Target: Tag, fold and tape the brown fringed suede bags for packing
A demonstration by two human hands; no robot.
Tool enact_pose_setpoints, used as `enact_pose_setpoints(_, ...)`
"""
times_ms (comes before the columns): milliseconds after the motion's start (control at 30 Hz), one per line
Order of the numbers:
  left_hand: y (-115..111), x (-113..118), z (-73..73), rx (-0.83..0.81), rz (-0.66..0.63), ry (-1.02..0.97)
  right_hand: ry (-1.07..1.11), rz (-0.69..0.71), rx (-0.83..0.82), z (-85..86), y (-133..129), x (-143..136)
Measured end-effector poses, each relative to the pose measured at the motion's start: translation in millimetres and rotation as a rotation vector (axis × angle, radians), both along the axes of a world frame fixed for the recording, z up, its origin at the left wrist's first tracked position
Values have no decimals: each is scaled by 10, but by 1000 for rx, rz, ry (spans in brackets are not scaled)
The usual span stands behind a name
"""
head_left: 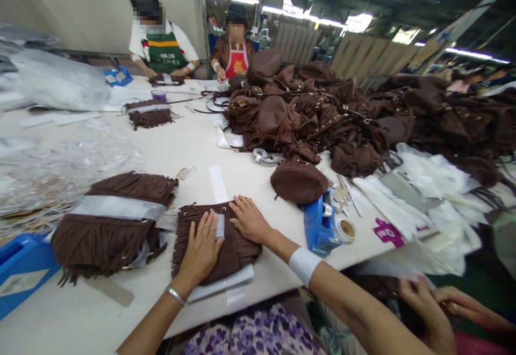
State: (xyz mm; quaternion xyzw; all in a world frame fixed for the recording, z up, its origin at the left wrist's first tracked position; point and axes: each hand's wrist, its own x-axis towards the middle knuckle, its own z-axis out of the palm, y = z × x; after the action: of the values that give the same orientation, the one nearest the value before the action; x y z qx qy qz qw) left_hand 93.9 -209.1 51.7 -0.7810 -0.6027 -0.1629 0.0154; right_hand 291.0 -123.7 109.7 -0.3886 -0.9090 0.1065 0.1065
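Note:
Flat on the table in front of me lies a brown fringed bag with brass eyelets along its top. My left hand rests on its middle, fingers stretched out. At the bag's upper right edge, my right hand presses down with fingers spread. Between the hands a pale strip shows on the bag. A white sheet sticks out from under its lower edge, and another white strip lies beyond its top. To the left sits a stack of fringed bags with a pale band across it.
Blue tape dispensers stand at right and far left, with a tape roll beside the right one. A large pile of brown bags fills the back right. Clear plastic covers the left. Co-workers' hands work at lower right.

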Motion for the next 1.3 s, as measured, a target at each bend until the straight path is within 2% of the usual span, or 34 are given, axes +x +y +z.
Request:
enact_pose_setpoints(100, -6, -26, -19, 18, -9, -3, 23, 129, -44, 312, -441, 152)
enact_pose_setpoints(167, -9, -35, -21, 23, -12, -6, -15, 273, -95, 405, -744, 289)
enact_pose_setpoints(233, -8, -24, -3, 31, -9, -6, -93, 344, -116, 350, -969, 406)
enact_pose_setpoints(300, -12, 9, 48, 46, -1, -4, -152, 334, -104, 183, -1084, 475)
enact_pose_setpoints(433, -111, 83, 221, 78, -43, 12, -154, 298, -59, -128, -1081, 500)
enact_pose_setpoints(500, -238, 86, 295, 71, -129, 33, -133, 301, -61, -152, -1059, 506)
enact_pose_setpoints(567, -399, 61, 328, 52, -229, 57, -104, 300, -91, -108, -1075, 526)
enact_pose_setpoints(633, -550, 21, 317, 21, -315, 85, -28, 213, -139, -54, -1132, 558)
enact_pose_setpoints(767, -670, -25, 225, -46, -358, 129, 358, -298, -374, -74, -1258, 616)
enact_pose_setpoints(833, -649, -21, 175, -45, -339, 135, 482, -457, -494, -150, -1257, 613)
enact_pose_setpoints(967, -599, 4, 103, -27, -323, 132, 600, -565, -688, -313, -1115, 527)
enact_pose_setpoints(1067, -593, 21, 71, -19, -301, 124, 679, -630, -822, -363, -998, 457)
enact_pose_setpoints(1200, -581, 42, 50, -16, -281, 120, 769, -652, -1003, -297, -961, 425)
enact_pose_setpoints(1300, -569, 50, 57, -16, -280, 126, 853, -644, -1072, -223, -1013, 381)
